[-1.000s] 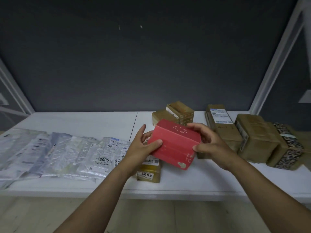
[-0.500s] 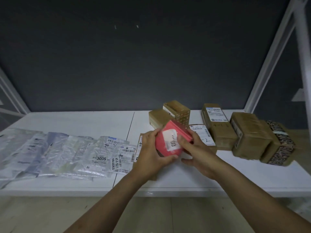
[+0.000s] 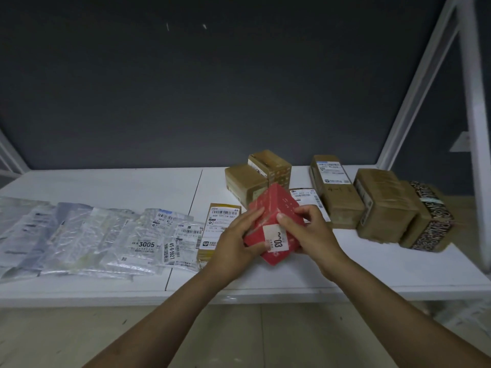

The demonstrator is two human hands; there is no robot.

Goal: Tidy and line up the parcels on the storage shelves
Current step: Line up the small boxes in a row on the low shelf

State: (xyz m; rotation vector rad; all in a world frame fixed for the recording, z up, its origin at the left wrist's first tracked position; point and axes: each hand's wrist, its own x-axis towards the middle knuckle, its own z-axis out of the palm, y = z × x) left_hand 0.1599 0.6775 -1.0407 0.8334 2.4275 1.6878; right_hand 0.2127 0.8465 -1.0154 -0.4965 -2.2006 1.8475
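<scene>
Both hands hold the red box (image 3: 275,227) tilted above the white shelf (image 3: 132,189); the left hand (image 3: 233,241) grips its left side, the right hand (image 3: 309,231) its right; brown parcels (image 3: 342,197) line up to the right, plastic mailers (image 3: 87,237) to the left.

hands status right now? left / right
Left hand: closed, gripping the red box.
Right hand: closed, gripping the same red box.

red parcel (image 3: 275,223) tilted above shelf (image 3: 345,264), white "03" label facing up.
</scene>
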